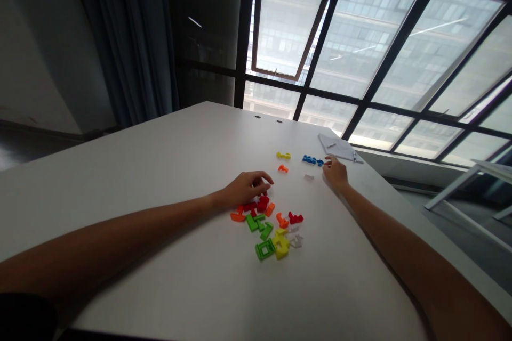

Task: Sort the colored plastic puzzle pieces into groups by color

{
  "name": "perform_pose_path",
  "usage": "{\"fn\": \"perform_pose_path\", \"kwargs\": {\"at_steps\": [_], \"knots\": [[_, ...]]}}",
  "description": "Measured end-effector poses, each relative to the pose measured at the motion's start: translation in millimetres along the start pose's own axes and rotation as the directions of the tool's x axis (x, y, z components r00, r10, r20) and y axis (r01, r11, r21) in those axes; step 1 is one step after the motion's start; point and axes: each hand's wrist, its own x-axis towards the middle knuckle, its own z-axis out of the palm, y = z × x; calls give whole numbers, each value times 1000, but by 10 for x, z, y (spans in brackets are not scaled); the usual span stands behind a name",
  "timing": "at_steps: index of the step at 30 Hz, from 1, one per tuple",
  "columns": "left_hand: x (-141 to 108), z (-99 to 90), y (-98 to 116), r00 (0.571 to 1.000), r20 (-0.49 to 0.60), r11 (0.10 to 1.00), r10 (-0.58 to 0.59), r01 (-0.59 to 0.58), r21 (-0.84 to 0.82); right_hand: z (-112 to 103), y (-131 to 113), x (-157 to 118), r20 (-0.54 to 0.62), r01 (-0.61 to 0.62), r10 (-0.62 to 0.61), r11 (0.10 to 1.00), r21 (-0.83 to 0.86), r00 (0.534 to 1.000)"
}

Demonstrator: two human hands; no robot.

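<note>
My left hand (pixel 251 187) hovers at the far edge of a pile of coloured plastic pieces, fingers curved and apart, with nothing visible between them. Just beneath its fingertips are red pieces (pixel 262 203). Farther off on the right, my right hand (pixel 335 171) has its fingertips at a small blue plastic piece (pixel 320 162), seemingly pinching it. That piece lies at the right end of a short row of blue pieces (pixel 309 159). Within the pile are green pieces (pixel 265 249), a yellow piece (pixel 281 245), orange pieces (pixel 238 217) and whitish translucent pieces (pixel 296 241).
Apart from the pile lie a yellow piece (pixel 284 155), an orange piece (pixel 283 169) and a pale translucent piece (pixel 309 177). A paper pad (pixel 340 147) with pens rests near the right edge of the white table (pixel 160 170). Windows stand behind, with a white-framed table (pixel 460 184) at right.
</note>
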Motion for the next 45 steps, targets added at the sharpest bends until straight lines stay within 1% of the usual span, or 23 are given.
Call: {"fn": "perform_pose_path", "kwargs": {"at_steps": [2,3,4,5,6,7,8,9,10,11,13,15,16,17,20,22,24,28,30,32,35,41,45], "knots": [[0,-1,10,1000,-3,1000,-5,5,-15,-103,-111,-156,34,59,-61,997,49,998],[0,-2,17,1000,-4,1000,-6,6,-25,-162,-175,-256,80,104,-111,991,90,991],[0,-3,25,1000,-5,999,-8,8,-38,-227,-246,-370,145,154,-174,978,142,974],[-2,-3,34,1000,-7,999,-10,10,-52,-298,-320,-496,227,208,-256,955,213,940],[-3,-4,42,1000,-10,998,-15,14,-65,-374,-398,-629,347,269,-394,895,357,851],[-5,-5,49,1000,-16,997,-19,18,-75,-451,-475,-762,440,310,-526,825,473,728],[-7,-5,55,999,-23,996,-23,21,-82,-527,-550,-891,485,345,-608,777,526,629],[-9,-5,58,999,-31,996,-25,22,-85,-597,-620,-1007,500,384,-663,739,554,557],[-10,-4,57,999,-38,996,-25,22,-84,-658,-681,-1106,512,415,-695,715,562,505],[-10,-2,53,999,-43,996,-25,22,-84,-704,-732,-1185,520,446,-712,701,556,472],[-7,1,37,998,-49,996,-24,20,-91,-752,-798,-1275,532,489,-723,690,534,440],[-4,3,21,999,-48,994,-23,18,-105,-743,-824,-1285,537,494,-717,696,521,445],[-4,2,18,999,-48,994,-21,16,-110,-724,-828,-1268,532,480,-707,707,519,467],[-6,1,18,999,-51,994,-19,13,-106,-699,-832,-1242,521,455,-691,723,520,502],[-24,-5,42,994,-105,999,4,-9,-44,-588,-881,-1146,446,338,-616,759,557,649],[-36,-7,61,990,-139,999,33,-33,4,-484,-961,-1107,390,233,-565,738,634,727],[-43,-4,67,988,-136,998,67,-65,23,-355,-1065,-1113,367,94,-519,664,742,772],[-45,3,55,988,-100,993,116,-114,19,-111,-1232,-1229,406,-227,-402,423,877,821],[-47,0,60,988,-95,993,118,-116,21,-49,-1260,-1287,448,-339,-372,324,884,813],[-51,-5,75,988,-99,993,115,-112,30,-32,-1258,-1320,482,-403,-373,272,874,793],[-52,-7,97,987,-122,993,107,-100,57,-38,-1244,-1340,477,-409,-380,249,878,792],[-55,5,81,984,-145,992,100,-88,89,20,-1260,-1398,307,-200,-406,286,937,860],[-54,6,57,986,-137,994,97,-90,56,39,-1251,-1407,285,-159,-402,319,934,870]]}}
